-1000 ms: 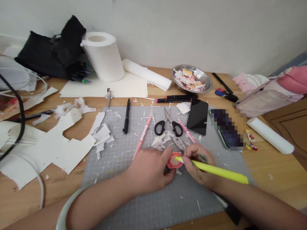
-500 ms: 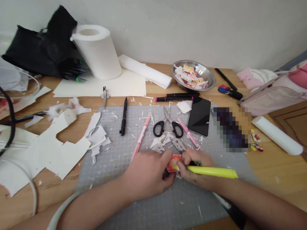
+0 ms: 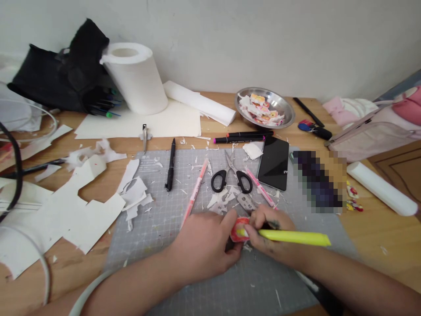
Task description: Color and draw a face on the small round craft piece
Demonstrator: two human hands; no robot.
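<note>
Left hand [image 3: 207, 240] pinches red piece [image 3: 237, 229] over mat [image 3: 253, 285]; right hand [image 3: 272, 249], grip closed on yellow marker [image 3: 297, 237], tip at piece. From piece: scissors [image 3: 232, 166] 12 o'clock, tissue roll [image 3: 140, 85] 11.

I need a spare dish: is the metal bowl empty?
Not empty: the metal bowl holds a heap of white, pink and yellow pieces, bare metal showing beside them.

A pale greenish bangle [image 3: 87, 291] circles the left forearm [image 3: 144, 276].
</note>
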